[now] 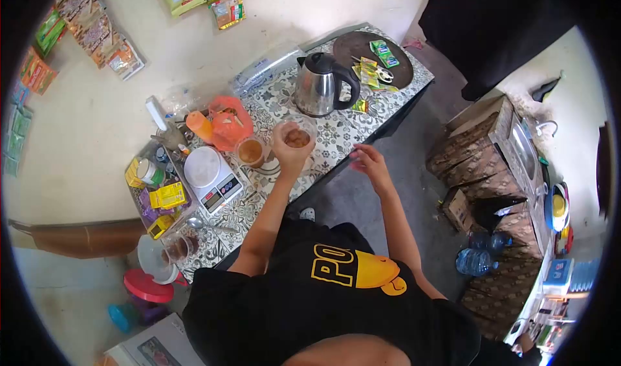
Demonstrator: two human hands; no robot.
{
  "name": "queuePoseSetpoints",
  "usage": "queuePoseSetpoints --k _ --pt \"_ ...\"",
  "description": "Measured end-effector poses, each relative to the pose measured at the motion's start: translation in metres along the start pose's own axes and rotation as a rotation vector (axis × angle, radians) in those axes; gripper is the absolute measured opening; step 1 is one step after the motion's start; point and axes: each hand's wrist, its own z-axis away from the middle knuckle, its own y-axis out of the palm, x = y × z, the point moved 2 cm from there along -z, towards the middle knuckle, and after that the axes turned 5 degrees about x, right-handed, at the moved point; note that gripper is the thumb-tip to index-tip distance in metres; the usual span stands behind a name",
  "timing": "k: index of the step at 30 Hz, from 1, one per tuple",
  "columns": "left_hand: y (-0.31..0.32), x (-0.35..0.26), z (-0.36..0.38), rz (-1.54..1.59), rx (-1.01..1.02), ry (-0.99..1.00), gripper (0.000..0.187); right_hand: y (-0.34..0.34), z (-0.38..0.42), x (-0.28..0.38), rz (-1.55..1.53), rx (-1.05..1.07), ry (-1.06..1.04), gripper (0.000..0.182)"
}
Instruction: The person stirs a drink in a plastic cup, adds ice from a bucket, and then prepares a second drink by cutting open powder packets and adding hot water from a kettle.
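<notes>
My left hand is wrapped round a clear plastic cup with brown contents, above the patterned table. Just left of it stands another clear cup of brown liquid. My right hand is off the table's front edge, its fingers apart and holding nothing. Behind the held cup is a steel kettle with a black handle. A white kitchen scale lies left of the cups, and an orange-red plastic bag is behind them.
A round dark tray with green sachets and scissors is at the table's far right. A spoon, a box of packets and a clear container are at the left. Water bottles stand on the floor at right.
</notes>
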Motion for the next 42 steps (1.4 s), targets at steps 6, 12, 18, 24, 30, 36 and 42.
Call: queuePoseSetpoints --k 6,12,18,24,30,36,42 --pt "0.004 0.032 -0.019 -0.275 -0.075 0.006 0.068 0.047 -0.148 0.011 0.06 -0.197 -0.323 0.077" --pt "0.014 0.068 0.0 -0.254 -0.305 -0.184 0.075 0.054 -0.223 0.045 -0.18 -0.174 -0.251 0.061" --pt "0.031 0.073 0.024 -0.471 -0.404 -0.254 0.076 0.032 -0.256 0.059 -0.384 -0.036 -0.227 0.049" --pt "0.05 0.072 0.036 -0.531 -0.418 -0.371 0.076 0.014 -0.31 0.07 -0.533 0.097 -0.157 0.044" --pt "0.076 0.081 0.047 -0.57 -0.539 -0.336 0.073 0.006 -0.317 0.094 -0.502 0.329 -0.058 0.037" --pt "0.081 0.091 0.058 -0.666 -0.572 -0.333 0.085 -0.034 -0.352 0.067 0.064 0.451 -0.134 0.059" --pt "0.1 0.063 0.088 -0.881 -0.722 -0.37 0.093 -0.162 -0.326 0.087 0.31 0.416 -0.318 0.031"
